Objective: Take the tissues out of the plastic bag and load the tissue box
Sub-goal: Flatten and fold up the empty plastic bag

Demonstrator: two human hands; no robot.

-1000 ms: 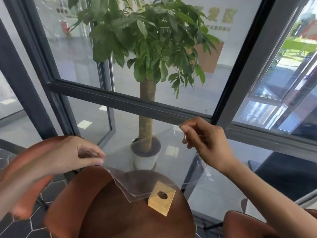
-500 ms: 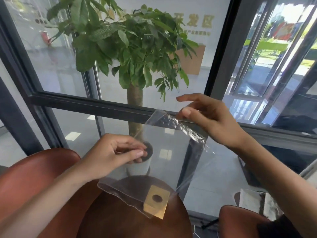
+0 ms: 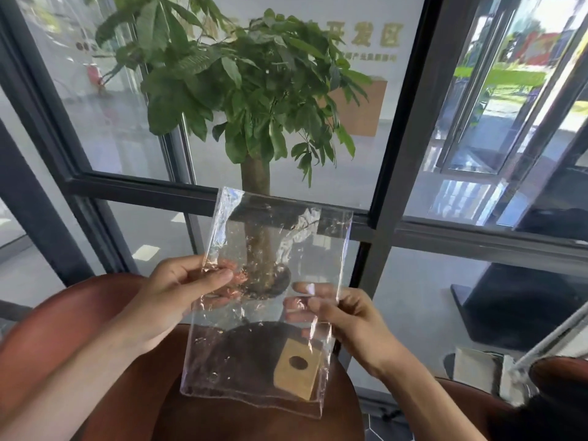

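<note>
I hold a clear plastic bag (image 3: 273, 237) upright in front of me, over a round brown table (image 3: 254, 418). My left hand (image 3: 178, 297) pinches the bag's left edge about halfway up. My right hand (image 3: 337, 316) pinches its right edge a little lower. The bag looks flat and empty; no tissues show inside it. Through the bag's lower right corner I see a small tan tissue box (image 3: 297, 369) with a round hole in its top, standing on the table.
A potted tree (image 3: 254, 100) stands behind the table against tall dark-framed windows (image 3: 404, 148). Brown rounded chairs sit at the left (image 3: 60, 316) and lower right (image 3: 471, 396). A dark block (image 3: 521, 307) stands on the floor at the right.
The bag has been turned from slanted to upright and flat. My right hand dropped from its top corner to the right edge; my left hand shifted to the left edge.
</note>
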